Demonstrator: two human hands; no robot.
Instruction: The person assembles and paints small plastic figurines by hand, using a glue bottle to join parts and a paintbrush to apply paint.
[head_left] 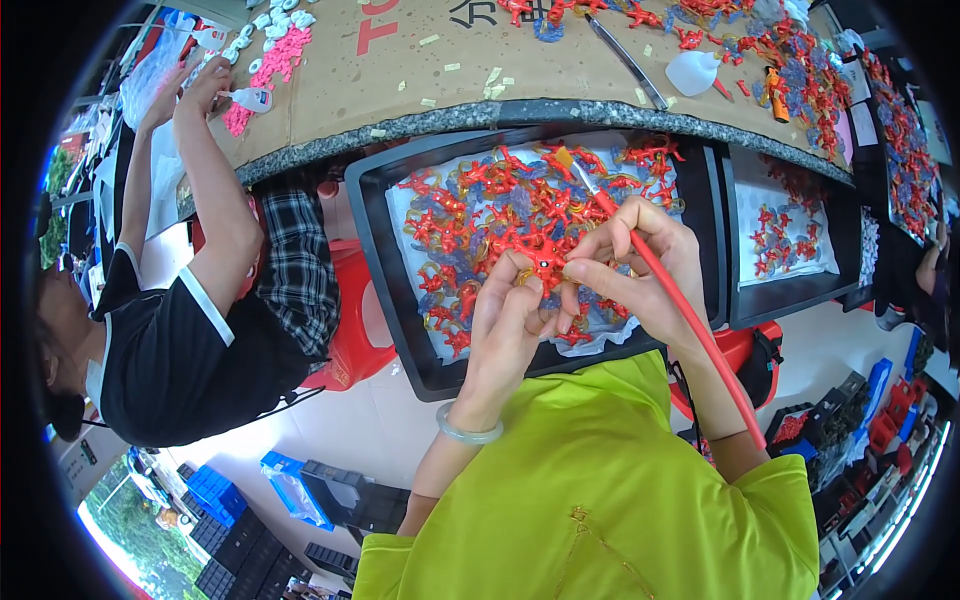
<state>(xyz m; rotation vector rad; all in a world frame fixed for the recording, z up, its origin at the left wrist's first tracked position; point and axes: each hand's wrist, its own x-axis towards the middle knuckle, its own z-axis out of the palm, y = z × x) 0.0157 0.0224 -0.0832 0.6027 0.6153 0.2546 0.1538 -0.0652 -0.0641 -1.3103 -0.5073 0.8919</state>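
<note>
Over a black tray (375,262), both of my hands hold a small red toy figure (546,262) with an eye-like white and dark spot. My left hand (505,315), a pale bangle on its wrist, pinches the figure between thumb and fingers. From the other side, the thumb and fingertips of my right hand (640,275) also grip it. A paintbrush (690,315) with a long red handle rests in my right hand too, its yellowish bristles pointing up and away. Beneath, many red, yellow and bluish figures (440,215) lie in a loose heap on a white sheet.
Beyond the tray runs a cardboard-covered table (400,75) with tweezers (628,62), a white bottle (692,72), an orange bottle (777,95) and more figures. A co-worker (170,350) sits at left, near pink pieces (280,60). Another tray (785,235) adjoins at right.
</note>
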